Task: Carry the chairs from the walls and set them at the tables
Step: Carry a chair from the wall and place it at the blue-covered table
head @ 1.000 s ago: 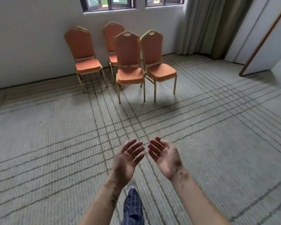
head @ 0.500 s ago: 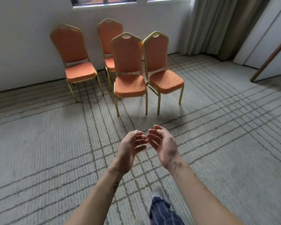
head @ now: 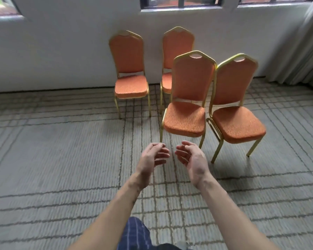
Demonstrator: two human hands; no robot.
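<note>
Chairs (head: 185, 120) grouped at wall (head: 61, 51), curtain (head: 300, 51) beside; hands (head: 151, 159) (head: 192, 160) loosely curled nearby.

Ref: front-left chair (head: 185, 118), standing on the floor (head: 61, 159). Front-right chair (head: 238, 123) sits just beside it on the right; can't tell if the frames touch. Back-right chair (head: 178, 47) is directly behind it, partly hidden by its backrest. Back-left chair (head: 130, 87) is behind and left of it, standing apart. Wall (head: 61, 51) is behind it, past both back chairs. Curtain (head: 300, 51) is behind it, far right.
</note>
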